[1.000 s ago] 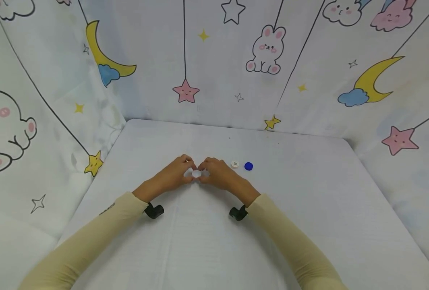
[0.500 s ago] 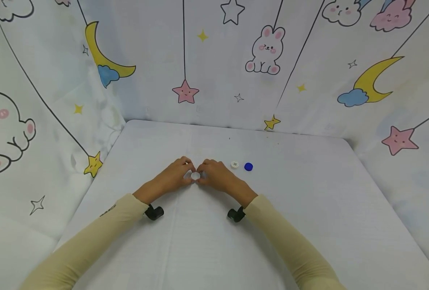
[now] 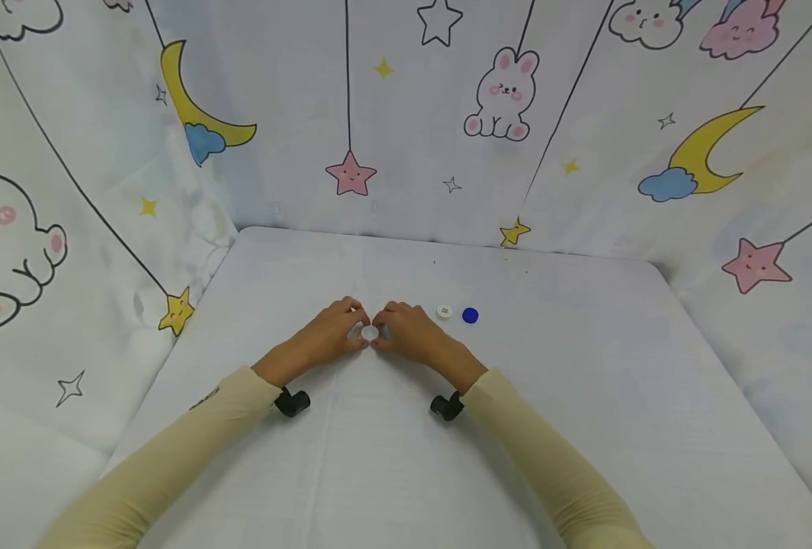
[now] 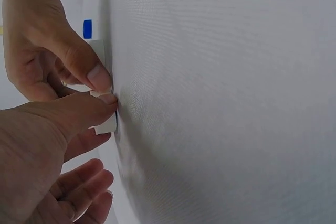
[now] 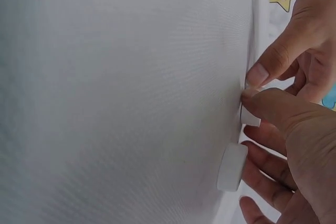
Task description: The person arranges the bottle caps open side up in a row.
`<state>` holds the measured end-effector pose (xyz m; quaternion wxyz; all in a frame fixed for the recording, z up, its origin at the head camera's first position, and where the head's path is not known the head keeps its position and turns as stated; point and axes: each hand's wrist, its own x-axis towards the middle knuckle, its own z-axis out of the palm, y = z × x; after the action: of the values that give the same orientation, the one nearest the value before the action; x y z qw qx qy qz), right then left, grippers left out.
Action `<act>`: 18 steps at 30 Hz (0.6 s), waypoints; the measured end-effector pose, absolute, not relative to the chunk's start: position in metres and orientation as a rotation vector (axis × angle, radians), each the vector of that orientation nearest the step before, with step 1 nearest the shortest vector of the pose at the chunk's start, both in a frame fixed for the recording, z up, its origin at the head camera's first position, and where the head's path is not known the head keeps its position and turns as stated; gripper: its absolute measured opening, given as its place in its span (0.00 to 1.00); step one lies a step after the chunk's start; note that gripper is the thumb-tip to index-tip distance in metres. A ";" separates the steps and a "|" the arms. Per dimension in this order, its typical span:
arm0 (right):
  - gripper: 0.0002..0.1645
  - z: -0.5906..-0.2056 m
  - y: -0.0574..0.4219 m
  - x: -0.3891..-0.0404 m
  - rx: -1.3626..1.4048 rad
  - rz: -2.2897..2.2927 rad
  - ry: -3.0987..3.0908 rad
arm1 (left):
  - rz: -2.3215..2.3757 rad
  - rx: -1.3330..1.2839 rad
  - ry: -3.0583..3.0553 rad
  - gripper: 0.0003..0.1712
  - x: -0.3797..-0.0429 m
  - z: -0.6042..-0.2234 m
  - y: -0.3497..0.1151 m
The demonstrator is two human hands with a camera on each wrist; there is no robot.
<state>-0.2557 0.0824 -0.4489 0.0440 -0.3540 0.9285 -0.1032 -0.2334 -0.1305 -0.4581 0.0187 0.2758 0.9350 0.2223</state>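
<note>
Left hand and right hand both pinch the white disc between them; right wrist cam catches a white block just right of the disc, not discernible in head view, which shows a blue cap farther right on the bench.

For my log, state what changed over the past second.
The left hand and right hand, pinching the small white round piece between them, shifted slightly downward in the head view and closer together. Neither let go. The blue disc and white disc beside it stayed put.
</note>
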 end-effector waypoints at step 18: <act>0.26 -0.420 0.114 -0.259 -0.904 -0.523 2.778 | 0.650 0.936 2.921 0.22 -0.236 -0.445 -0.110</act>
<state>-0.2589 0.1140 -0.4197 0.0868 -0.3035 0.9325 -0.1755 -0.2358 -0.1098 -0.4448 0.0034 0.2985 0.9316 0.2072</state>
